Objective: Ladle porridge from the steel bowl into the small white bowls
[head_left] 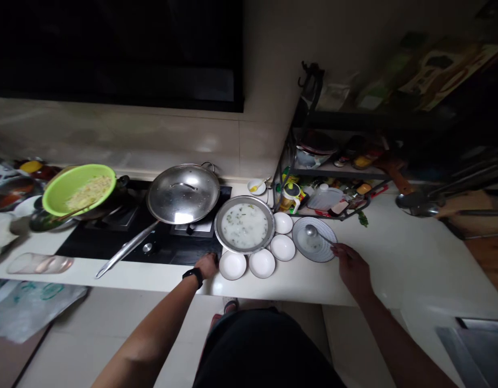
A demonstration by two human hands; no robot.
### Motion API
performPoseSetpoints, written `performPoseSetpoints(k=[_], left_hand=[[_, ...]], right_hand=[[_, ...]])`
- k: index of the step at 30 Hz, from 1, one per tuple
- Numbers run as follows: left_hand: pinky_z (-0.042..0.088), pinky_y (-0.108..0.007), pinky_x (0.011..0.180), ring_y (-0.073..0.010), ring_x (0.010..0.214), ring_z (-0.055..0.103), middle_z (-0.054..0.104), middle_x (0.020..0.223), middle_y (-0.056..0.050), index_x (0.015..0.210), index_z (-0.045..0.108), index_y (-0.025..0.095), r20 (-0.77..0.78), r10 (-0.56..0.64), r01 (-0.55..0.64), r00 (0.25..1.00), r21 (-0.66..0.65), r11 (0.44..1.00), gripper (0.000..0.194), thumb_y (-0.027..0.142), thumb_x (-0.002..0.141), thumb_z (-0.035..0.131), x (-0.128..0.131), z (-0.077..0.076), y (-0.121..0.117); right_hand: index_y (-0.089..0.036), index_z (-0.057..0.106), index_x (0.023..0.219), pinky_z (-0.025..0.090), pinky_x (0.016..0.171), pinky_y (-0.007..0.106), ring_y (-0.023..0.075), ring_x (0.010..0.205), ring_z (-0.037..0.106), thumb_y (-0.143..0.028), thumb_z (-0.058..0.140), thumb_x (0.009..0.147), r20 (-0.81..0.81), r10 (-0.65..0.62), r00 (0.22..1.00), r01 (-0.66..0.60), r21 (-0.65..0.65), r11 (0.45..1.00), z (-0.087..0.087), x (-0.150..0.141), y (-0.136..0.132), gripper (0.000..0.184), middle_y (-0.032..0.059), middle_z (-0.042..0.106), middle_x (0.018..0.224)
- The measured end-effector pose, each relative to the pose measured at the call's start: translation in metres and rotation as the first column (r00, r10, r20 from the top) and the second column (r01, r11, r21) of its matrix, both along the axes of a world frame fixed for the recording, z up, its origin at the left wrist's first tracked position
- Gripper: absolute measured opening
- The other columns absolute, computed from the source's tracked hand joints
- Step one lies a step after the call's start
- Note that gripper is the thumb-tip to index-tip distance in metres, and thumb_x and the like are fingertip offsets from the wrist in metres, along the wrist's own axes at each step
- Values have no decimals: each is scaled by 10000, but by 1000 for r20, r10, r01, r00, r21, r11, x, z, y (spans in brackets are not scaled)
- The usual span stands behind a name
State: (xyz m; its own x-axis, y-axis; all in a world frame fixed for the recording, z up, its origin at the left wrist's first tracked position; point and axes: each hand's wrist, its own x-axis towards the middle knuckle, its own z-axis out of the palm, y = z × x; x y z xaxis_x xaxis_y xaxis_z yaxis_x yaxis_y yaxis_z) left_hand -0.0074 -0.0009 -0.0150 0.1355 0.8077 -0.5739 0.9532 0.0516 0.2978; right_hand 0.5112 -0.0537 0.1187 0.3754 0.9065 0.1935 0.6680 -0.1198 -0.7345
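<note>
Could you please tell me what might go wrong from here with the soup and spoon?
The steel dish is brimming with soup and sits at the edge of the cooktop, so a bump from the left hand could spill it. The spoon near the right hand might slip off its plate.

The bare left forearm (pixel 152 331) wears a black strap watch (pixel 193 276) at about 7 o'clock; the right forearm (pixel 398 345), at 5 o'clock, has no sleeve either. Black clothing (pixel 265 350) fills 6 o'clock, a dim sandal (pixel 230 306) just beyond it.
</note>
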Motion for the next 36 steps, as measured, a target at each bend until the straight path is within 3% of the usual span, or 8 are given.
performPoseSetpoints(k=[3,5,10,13,20,26,31,36], left_hand=[[533,-331,898,-297,1075,755,786,1158,-179,1053,750,153,1,-10,10,1000,2,1000,268,372,944,641,-2,-6,1],[533,-331,895,-299,1074,758,789,1162,-178,1056,750,155,-2,-8,8,1000,-5,1000,263,367,937,652,-3,-9,2],[533,-322,880,-295,1073,763,797,1157,-176,1063,748,153,-3,-11,11,1000,-19,1000,238,326,943,637,-3,-8,2],[532,-311,873,-285,1065,765,799,1157,-168,1060,750,161,-1,-3,3,1000,-15,1000,220,314,936,651,-2,-5,2],[533,-324,891,-287,1070,762,798,1157,-175,1071,750,154,-1,-8,8,1000,-11,1000,226,305,956,627,0,-2,2],[536,-325,893,-289,1070,757,788,1160,-175,1078,750,156,-18,-5,5,1000,-10,1000,258,346,954,627,0,0,1],[535,-331,921,-294,1099,750,779,1190,-185,1097,754,155,-28,-12,12,1000,-1,1000,263,325,952,614,2,0,-1],[530,-346,949,-300,1113,744,778,1185,-198,1100,754,146,-33,-24,24,999,6,1000,277,329,967,594,2,-1,-1]], right_hand=[[-199,754,1047,646,893,479,323,897,823,-705,606,903,-157,-87,984,76,-74,994,-15,10,-12,546,126,835,885],[-189,748,1009,662,851,460,314,848,829,-714,669,857,-318,-176,932,152,-99,983,-24,10,-16,552,118,828,836],[-164,696,867,700,689,359,250,662,808,-564,913,670,-724,-345,597,418,-86,904,-35,12,-14,496,60,779,694],[-178,665,790,714,664,349,249,635,803,-469,946,651,-796,-342,500,443,-104,890,-32,16,-13,428,38,761,665],[-170,687,788,721,673,346,243,638,806,-401,935,672,-802,-306,513,446,-55,893,-9,16,-6,358,29,760,680],[-133,717,838,714,676,342,240,642,807,-465,984,621,-789,-233,568,385,4,923,17,-1,11,478,52,768,703],[-158,709,834,712,673,366,242,643,808,-515,992,615,-810,-167,562,292,5,957,22,-39,34,506,34,777,754],[-177,701,878,704,733,408,281,719,826,-541,921,717,-789,-137,599,113,-86,990,10,-102,58,455,77,797,773]])
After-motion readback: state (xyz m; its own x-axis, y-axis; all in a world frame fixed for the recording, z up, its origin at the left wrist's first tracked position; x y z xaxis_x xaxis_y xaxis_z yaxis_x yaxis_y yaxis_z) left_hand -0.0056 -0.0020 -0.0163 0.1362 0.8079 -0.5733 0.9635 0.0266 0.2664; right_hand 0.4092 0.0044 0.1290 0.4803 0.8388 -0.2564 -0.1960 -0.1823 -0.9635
